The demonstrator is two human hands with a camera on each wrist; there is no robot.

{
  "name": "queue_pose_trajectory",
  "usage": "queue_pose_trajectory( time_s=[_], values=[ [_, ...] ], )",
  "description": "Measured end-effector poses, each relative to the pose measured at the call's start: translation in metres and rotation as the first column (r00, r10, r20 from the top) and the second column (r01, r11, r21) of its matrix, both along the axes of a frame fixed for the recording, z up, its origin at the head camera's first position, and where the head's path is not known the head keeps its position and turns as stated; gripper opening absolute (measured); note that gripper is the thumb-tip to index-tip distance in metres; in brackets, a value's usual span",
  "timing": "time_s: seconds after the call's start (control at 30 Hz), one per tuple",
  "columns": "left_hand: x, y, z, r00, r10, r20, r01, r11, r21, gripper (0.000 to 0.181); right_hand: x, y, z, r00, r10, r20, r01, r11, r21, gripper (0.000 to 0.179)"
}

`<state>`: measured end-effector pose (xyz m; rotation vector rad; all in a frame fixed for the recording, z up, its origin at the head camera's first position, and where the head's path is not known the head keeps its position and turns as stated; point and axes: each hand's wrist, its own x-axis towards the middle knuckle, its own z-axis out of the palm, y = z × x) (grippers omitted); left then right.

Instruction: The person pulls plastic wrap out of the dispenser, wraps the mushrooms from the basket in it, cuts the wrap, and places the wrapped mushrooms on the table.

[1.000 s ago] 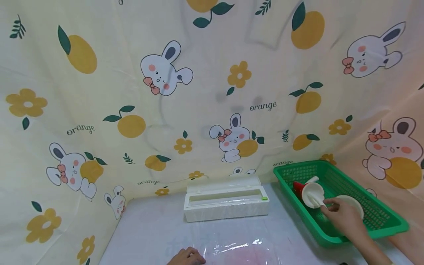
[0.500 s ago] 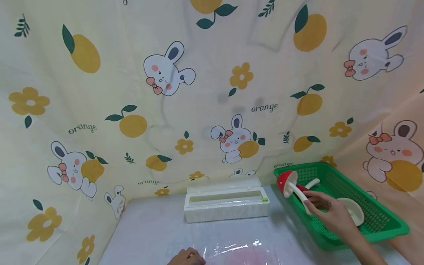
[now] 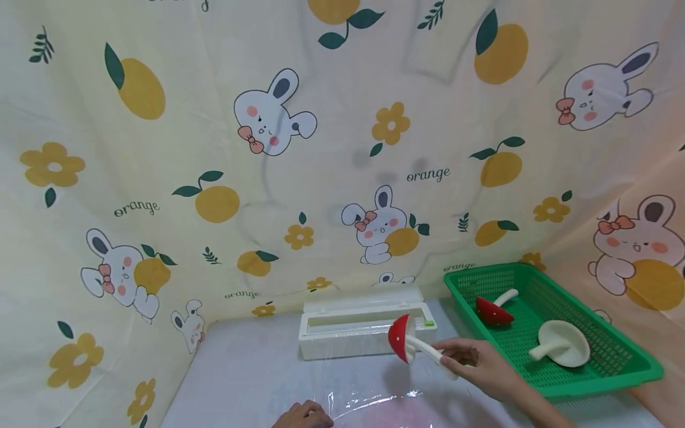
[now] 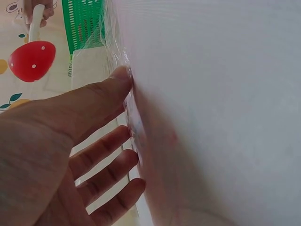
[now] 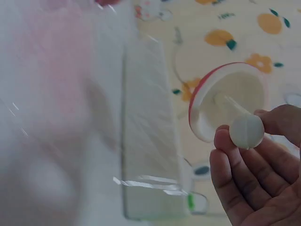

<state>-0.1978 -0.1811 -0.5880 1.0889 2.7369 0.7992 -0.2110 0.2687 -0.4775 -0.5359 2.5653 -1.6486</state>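
Note:
My right hand (image 3: 481, 364) pinches a toy mushroom (image 3: 401, 339) by the end of its white stem, above the table. Its red cap with white dots points left, just in front of a white cling film box (image 3: 369, 341). In the right wrist view, the stem's round end sits between thumb and fingers, with the hollow cap (image 5: 230, 94) behind. My left hand (image 3: 304, 415) rests at the table's front on clear cling film (image 3: 369, 407). In the left wrist view, its fingertips (image 4: 123, 75) touch the film with fingers spread and nearly straight.
A green plastic basket (image 3: 567, 389) stands at the right, holding a second red-capped mushroom (image 3: 493, 312) and one lying with its cream underside (image 3: 574, 351) up. The box has a raised lid and a green slider (image 3: 430, 323). A patterned cloth (image 3: 321, 178) hangs behind the table.
My right hand has lifted one red-capped mushroom out of the basket and carried it left, in front of the cling film box. My left hand has stayed in place.

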Motion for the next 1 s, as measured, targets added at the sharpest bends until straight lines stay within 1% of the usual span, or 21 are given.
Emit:
queue_pose_trajectory(
  time_s=[0.1, 0.23, 0.4, 0.57, 0.67, 0.77, 0.9, 1.0],
  values=[
    [-0.001, 0.0, 0.002, 1.0, -0.001, 0.018, 0.001, 1.0, -0.005, 0.023, 0.0, -0.012, -0.011, 0.998, 0.055, 0.016, -0.055, 0.998, -0.012, 0.036],
    [-0.001, 0.0, 0.007, 0.999, 0.008, 0.046, -0.007, 1.0, -0.022, 0.022, -0.002, -0.025, -0.023, 0.994, 0.098, 0.047, -0.098, 0.995, -0.003, 0.034],
    [0.002, 0.003, 0.009, 0.991, 0.06, 0.117, -0.058, 0.998, -0.02, 0.022, -0.005, -0.039, -0.036, 0.986, 0.132, 0.099, -0.133, 0.991, 0.005, 0.033],
    [0.003, 0.006, 0.011, 0.979, 0.11, 0.173, -0.104, 0.994, -0.045, 0.024, -0.01, -0.05, -0.047, 0.978, 0.174, 0.113, -0.173, 0.985, -0.017, 0.028],
    [0.002, 0.008, 0.012, 0.974, 0.132, 0.187, -0.123, 0.991, -0.058, 0.027, -0.013, -0.057, -0.052, 0.974, 0.202, 0.106, -0.2, 0.979, -0.03, 0.026],
    [0.001, 0.009, 0.013, 0.973, 0.136, 0.186, -0.125, 0.99, -0.069, 0.029, -0.015, -0.063, -0.058, 0.967, 0.232, 0.104, -0.229, 0.973, -0.04, 0.024],
    [0.0, 0.008, 0.013, 0.974, 0.128, 0.186, -0.118, 0.991, -0.068, 0.03, -0.017, -0.07, -0.065, 0.959, 0.257, 0.12, -0.253, 0.966, -0.049, 0.021],
    [0.001, 0.008, 0.012, 0.977, 0.111, 0.181, -0.103, 0.993, -0.054, 0.028, -0.019, -0.075, -0.07, 0.955, 0.259, 0.143, -0.254, 0.966, -0.053, 0.019]
  ],
)
